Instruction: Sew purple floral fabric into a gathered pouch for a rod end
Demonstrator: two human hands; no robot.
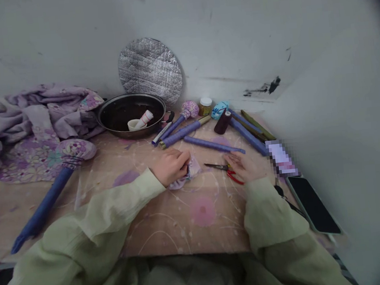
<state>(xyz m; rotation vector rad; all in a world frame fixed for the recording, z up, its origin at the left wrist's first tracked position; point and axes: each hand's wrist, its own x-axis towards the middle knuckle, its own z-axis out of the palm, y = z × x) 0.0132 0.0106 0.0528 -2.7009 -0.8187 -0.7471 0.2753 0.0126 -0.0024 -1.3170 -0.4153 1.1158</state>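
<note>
My left hand (171,166) is closed around a small piece of purple floral cloth (194,165), which pokes out on both sides of the fist. To its right, my right hand (241,164) has its fingertips drawn together in a pinch; anything thin between them is too small to see. Right beside that hand lie red-handled scissors (235,177), blades pointing left toward the cloth. Just beyond both hands rests a thin stick wrapped in blue-purple (213,144).
A dark pan (108,128) holding a small cup (134,125) stands at the back left. Around it are bunched floral fabric (26,149), a cloth-headed stick (48,203) and a silver round mat (149,70). A thread cone (222,123) and phone (313,204) lie right.
</note>
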